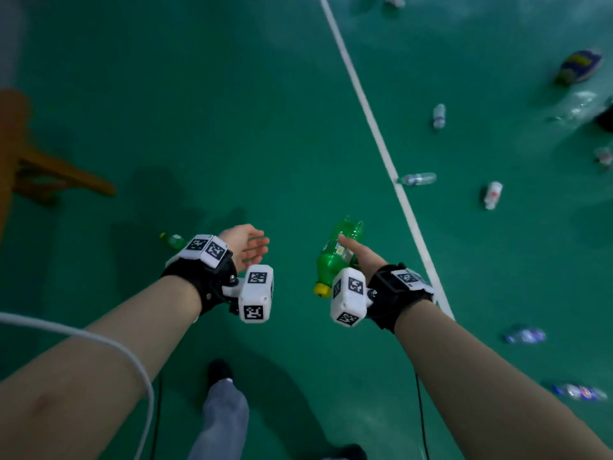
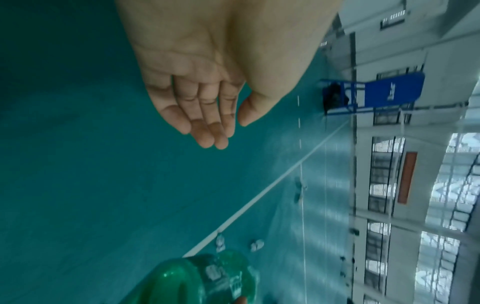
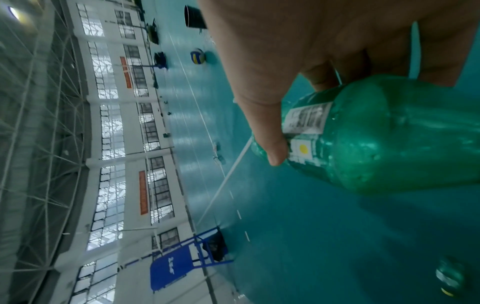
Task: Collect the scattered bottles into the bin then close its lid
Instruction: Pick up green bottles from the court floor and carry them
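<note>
My right hand (image 1: 360, 257) grips a green bottle (image 1: 335, 257) with a yellow cap, held above the green floor; the thumb (image 3: 267, 131) presses on its label (image 3: 306, 121) in the right wrist view. The same green bottle (image 2: 207, 277) shows at the bottom of the left wrist view. My left hand (image 1: 247, 247) hovers empty, palm up, fingers (image 2: 205, 123) relaxed and nearly straight. A second green bottle (image 1: 172, 240) lies on the floor just left of my left wrist. Several clear bottles (image 1: 418, 178) lie scattered right of the white line. A dark bin (image 3: 193, 17) stands far off.
A white court line (image 1: 374, 127) runs diagonally across the floor. A wooden chair leg (image 1: 63, 171) stands at the left. A blue and yellow ball (image 1: 578, 66) lies far right. My foot (image 1: 219, 371) is below the hands. A blue frame (image 2: 371, 92) stands by the wall.
</note>
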`<state>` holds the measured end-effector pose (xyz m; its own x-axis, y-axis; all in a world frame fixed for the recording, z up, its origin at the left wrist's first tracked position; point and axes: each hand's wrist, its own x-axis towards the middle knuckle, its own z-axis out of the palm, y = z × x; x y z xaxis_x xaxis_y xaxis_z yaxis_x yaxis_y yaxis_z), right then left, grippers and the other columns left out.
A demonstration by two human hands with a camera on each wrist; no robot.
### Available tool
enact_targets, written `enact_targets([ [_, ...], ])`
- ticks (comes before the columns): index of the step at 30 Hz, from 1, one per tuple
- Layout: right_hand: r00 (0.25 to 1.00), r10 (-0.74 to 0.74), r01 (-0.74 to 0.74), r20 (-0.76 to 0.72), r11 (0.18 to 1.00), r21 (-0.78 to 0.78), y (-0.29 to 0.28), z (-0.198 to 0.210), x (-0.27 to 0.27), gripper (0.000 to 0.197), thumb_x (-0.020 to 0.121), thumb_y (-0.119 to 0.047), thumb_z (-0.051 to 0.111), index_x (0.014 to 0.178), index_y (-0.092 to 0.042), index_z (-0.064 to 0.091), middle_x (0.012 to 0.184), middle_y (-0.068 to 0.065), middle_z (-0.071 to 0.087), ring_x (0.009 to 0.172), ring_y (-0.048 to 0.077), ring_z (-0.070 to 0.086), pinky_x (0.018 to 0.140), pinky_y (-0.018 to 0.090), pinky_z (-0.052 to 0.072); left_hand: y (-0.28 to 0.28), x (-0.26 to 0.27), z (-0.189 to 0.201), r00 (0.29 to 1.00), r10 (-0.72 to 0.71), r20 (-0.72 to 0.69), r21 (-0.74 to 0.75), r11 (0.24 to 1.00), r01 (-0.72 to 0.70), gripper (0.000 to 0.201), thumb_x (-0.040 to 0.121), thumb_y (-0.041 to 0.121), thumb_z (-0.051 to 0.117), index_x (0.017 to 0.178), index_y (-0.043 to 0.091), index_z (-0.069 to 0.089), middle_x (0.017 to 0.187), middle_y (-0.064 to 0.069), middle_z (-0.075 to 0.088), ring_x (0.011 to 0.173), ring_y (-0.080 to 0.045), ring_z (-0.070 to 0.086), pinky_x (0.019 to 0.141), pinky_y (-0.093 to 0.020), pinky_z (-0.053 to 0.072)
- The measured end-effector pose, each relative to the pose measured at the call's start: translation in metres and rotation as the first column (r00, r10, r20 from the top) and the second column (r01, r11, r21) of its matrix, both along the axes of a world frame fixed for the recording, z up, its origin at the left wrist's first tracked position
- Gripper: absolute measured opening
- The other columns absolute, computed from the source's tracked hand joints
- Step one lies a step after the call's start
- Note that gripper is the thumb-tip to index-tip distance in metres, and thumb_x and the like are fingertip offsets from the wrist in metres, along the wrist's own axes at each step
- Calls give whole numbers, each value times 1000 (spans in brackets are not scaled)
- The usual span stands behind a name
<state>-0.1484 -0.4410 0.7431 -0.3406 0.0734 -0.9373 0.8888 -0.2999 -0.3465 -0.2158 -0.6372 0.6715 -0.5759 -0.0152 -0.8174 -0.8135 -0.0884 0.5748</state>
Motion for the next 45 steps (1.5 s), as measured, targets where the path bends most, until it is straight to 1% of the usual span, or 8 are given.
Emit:
enact_targets([
  [5, 993, 108, -112, 51, 991, 68, -109, -23, -87, 58, 89, -46, 59, 129, -7, 44, 70, 17, 56, 29, 21, 55, 28, 31, 46, -133, -57, -15, 983, 179, 47, -38, 983, -177, 12, 91, 10, 48, 80, 13, 51, 55, 2, 65, 58, -13, 53, 53, -24, 40],
  [12, 956, 253, -269, 149, 958, 98, -211, -101, -177, 97, 76, -63, 64, 146, -8, 27, 124, 26, 55, 51, 24, 67, 46, 32, 55, -236, -113, -75, 928, 342, 147, -90, 939, -332, 16, 94, 11, 44, 79, 10, 48, 75, -4, 56, 61, -14, 51, 54, -25, 41],
  [16, 916, 363, -389, 170, 908, 158, -239, -151, -229, 78, 72, -62, 68, 117, -2, 46, 105, 20, 63, 76, 28, 64, 77, 42, 55, -263, -138, -122, 858, 472, 201, -103, 881, -461, 11, 94, 13, 47, 83, 12, 47, 79, -5, 57, 64, -16, 54, 58, -28, 45],
  [20, 874, 425, -467, 235, 868, 166, -257, -177, -284, 53, 82, -52, 66, 87, -2, 46, 80, 18, 59, 61, 25, 60, 55, 34, 48, -276, -168, -161, 795, 547, 262, -128, 837, -533, 12, 93, 15, 50, 83, 8, 48, 80, -7, 56, 64, -17, 56, 57, -30, 48],
  [28, 832, 501, -551, 239, 799, 241, -284, -238, -395, 74, 80, -56, 65, 125, 0, 50, 66, 15, 59, 39, 22, 59, 42, 27, 47, -296, -245, -237, 740, 580, 341, -125, 808, -575, 19, 92, 21, 53, 105, 8, 47, 95, -7, 51, 72, -17, 55, 61, -32, 50],
  [33, 876, 429, -474, 219, 848, 236, -313, -288, -422, 56, 91, -42, 58, 125, 0, 46, 34, 12, 54, 20, 18, 47, 22, 19, 34, -311, -281, -302, 776, 509, 373, -88, 852, -517, 43, 92, 27, 53, 132, 16, 43, 132, -11, 45, 115, -26, 51, 97, -43, 46],
  [42, 856, 388, -460, 342, 874, 158, -392, -471, -439, 66, 91, -46, 56, 138, -2, 41, 92, 22, 64, 60, 27, 54, 52, 35, 39, -349, -333, -496, 898, 205, 388, 1, 975, -223, 50, 100, 19, 39, 146, 3, 26, 152, -19, 24, 130, -30, 36, 108, -35, 32],
  [45, 857, 356, -434, 373, 889, 147, -404, -525, -443, 69, 91, -49, 53, 142, -5, 37, 84, 17, 61, 69, 28, 58, 54, 36, 38, -349, -336, -562, 907, 115, 405, 42, 989, -144, 50, 102, 17, 34, 149, 8, 21, 155, -15, 17, 138, -30, 26, 110, -38, 28],
])
